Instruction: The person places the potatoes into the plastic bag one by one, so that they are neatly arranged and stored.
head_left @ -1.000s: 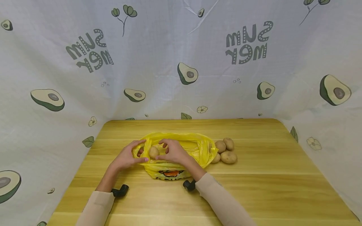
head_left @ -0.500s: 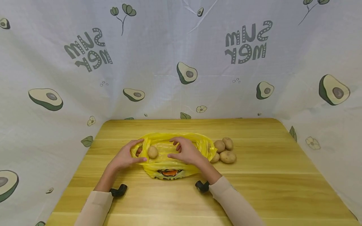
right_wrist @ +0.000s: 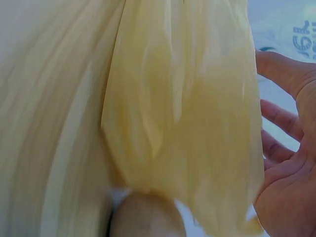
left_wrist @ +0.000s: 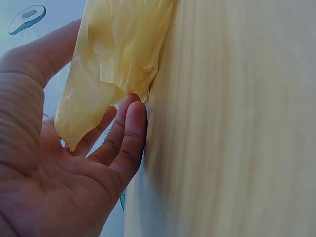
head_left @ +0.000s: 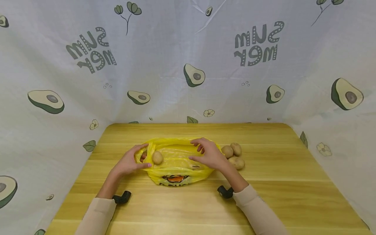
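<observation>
We are seeing the yellow bag lying on the bench, set toward the far edge, its open mouth between our hands. Our left hand is holding the bag's left end, thumb at the front of the mouth and fingers reaching around the side. Our right hand is hovering at the mouth's right end, thumb and fingers wide apart; we cannot tell whether it is touching the bag. One potato is resting inside, just beside our left hand. Three other potatoes are clustering just outside the bag, toward the bench's right edge.
</observation>
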Tool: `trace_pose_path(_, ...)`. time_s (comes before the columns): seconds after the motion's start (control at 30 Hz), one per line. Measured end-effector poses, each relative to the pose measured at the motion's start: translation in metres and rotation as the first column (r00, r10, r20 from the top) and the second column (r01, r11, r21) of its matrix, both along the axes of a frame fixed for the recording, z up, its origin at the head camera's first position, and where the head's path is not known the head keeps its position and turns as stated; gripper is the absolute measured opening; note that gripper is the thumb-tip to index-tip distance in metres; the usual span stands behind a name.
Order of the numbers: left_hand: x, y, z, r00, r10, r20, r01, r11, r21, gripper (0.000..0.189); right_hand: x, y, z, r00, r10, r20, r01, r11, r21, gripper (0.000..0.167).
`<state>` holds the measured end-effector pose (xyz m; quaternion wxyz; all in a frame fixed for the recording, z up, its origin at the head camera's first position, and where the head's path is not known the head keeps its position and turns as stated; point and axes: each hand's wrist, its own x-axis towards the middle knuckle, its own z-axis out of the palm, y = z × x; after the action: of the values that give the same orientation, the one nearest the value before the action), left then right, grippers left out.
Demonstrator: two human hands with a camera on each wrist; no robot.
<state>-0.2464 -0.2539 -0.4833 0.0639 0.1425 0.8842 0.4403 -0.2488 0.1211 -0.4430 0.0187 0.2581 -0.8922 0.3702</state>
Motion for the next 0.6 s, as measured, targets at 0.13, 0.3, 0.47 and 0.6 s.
trace_pose_path(0.13, 0.000, 0.000, -0.001, 1.000, 0.009, -0.024, -0.010, 1.000, -0.029, 0.094, -0.002, 0.014, 0.000, 0.999, -0.014, -0.034, 0.014, 1.000, -0.003, 0.056)
trace_pose_path(0.3, 0.000, -0.001, -0.003, 0.999, 0.019, -0.038, -0.021, 0.998, -0.055, 0.095, 0.000, 0.031, 0.005, 0.998, -0.050, -0.026, 0.049, 0.999, -0.004, 0.056)
trace_pose_path(0.47, 0.001, -0.001, -0.001, 0.999, 0.021, -0.031, -0.022, 0.999, -0.047, 0.095, 0.005, 0.048, 0.009, 0.996, -0.064, -0.063, 0.064, 0.998, -0.006, 0.055)
trace_pose_path(0.6, 0.000, -0.002, -0.001, 1.000, 0.006, -0.022, -0.007, 0.999, -0.040, 0.091, 0.011, 0.062, 0.010, 0.990, -0.074, -0.120, 0.074, 0.997, 0.001, 0.053)
